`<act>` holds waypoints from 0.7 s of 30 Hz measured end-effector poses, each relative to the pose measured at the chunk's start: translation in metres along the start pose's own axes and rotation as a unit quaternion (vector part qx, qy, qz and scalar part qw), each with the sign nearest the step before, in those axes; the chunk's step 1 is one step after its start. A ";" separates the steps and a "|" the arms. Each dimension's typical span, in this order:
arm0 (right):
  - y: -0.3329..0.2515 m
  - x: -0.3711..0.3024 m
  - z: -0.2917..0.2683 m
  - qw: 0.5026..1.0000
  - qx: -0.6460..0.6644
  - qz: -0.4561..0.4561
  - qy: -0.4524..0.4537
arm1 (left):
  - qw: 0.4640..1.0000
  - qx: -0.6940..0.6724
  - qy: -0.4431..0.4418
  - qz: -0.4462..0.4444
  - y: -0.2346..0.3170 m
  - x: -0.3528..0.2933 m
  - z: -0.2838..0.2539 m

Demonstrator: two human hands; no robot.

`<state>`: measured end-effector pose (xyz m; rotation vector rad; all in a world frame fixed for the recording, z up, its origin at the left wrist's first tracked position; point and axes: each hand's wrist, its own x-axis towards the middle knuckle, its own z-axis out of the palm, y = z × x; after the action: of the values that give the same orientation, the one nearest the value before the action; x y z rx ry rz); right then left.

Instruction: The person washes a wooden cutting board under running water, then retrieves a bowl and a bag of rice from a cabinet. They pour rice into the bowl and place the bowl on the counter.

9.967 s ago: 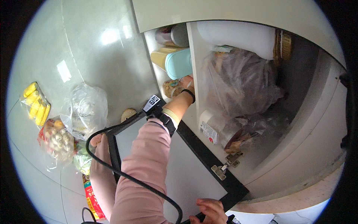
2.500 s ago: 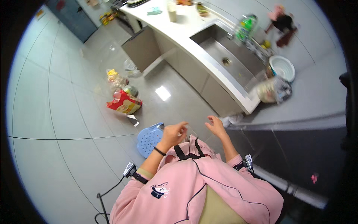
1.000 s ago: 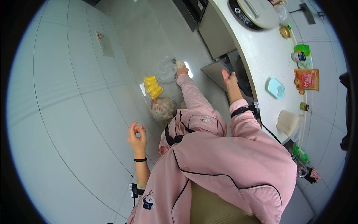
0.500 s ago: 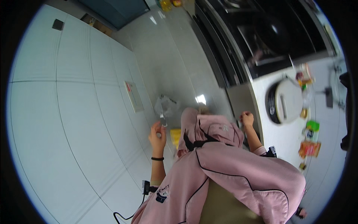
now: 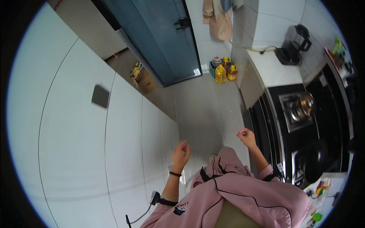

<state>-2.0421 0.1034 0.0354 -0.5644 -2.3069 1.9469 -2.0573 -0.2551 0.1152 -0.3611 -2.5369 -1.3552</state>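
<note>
My left hand [image 5: 181, 155] is held out at the lower middle, beside the white tiled wall. Its fingers are loosely bent and apart, with nothing seen in them; a dark band circles the wrist. Nearer the counter, my right hand [image 5: 247, 137] hangs in front of the dark drawer fronts [image 5: 265, 123]. Its fingers are curled in toward the thumb, and no object shows in them. Neither hand touches anything that I can see. Between my arms are my pink jacket [image 5: 243, 190] and the grey tiled floor [image 5: 201, 110].
A dark glass door [image 5: 156, 34] stands ahead, with oil bottles [image 5: 220, 74] on the floor to its right. Along the right run a black hob with a metal pot [image 5: 305, 103], a dark pan [image 5: 315, 161] and a blender-like appliance [image 5: 292, 45]. A cardboard box [image 5: 147, 81] lies beyond the wall.
My view has moved forward and up: the door, oil bottles and far counter show now. The round white appliance and the plastic bag are out of sight. Both hands stay free of objects.
</note>
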 end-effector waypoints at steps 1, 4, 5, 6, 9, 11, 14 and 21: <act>0.001 0.023 -0.001 0.999 0.018 0.034 0.018 | 1.000 -0.012 -0.007 0.014 -0.004 0.053 0.008; 0.001 0.103 -0.010 0.994 -0.055 0.055 0.071 | 0.991 -0.097 0.015 0.091 -0.013 0.224 0.034; 0.000 0.133 -0.011 0.994 -0.048 0.035 0.087 | 0.984 -0.095 0.062 0.139 -0.016 0.285 0.041; -0.002 0.170 -0.006 0.992 -0.053 0.068 0.090 | 0.973 -0.113 0.102 0.172 -0.021 0.347 0.047; -0.022 0.290 0.020 0.994 -0.044 0.074 0.073 | 0.935 -0.255 0.202 0.143 -0.043 0.509 0.050; -0.056 0.391 0.055 0.992 -0.073 0.039 0.091 | 0.910 -0.268 0.267 0.168 -0.064 0.602 0.043; -0.126 0.504 0.125 0.998 -0.053 -0.035 -0.015 | 0.899 -0.244 0.335 0.138 -0.113 0.684 0.014; -0.298 0.647 0.337 0.939 -0.117 -0.217 -0.240 | 0.785 -0.230 0.575 0.024 -0.253 0.830 -0.102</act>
<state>-2.8087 -0.0439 0.1415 0.4451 -2.6523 1.7407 -2.9110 -0.3915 0.2434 0.2830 -1.1749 -1.4784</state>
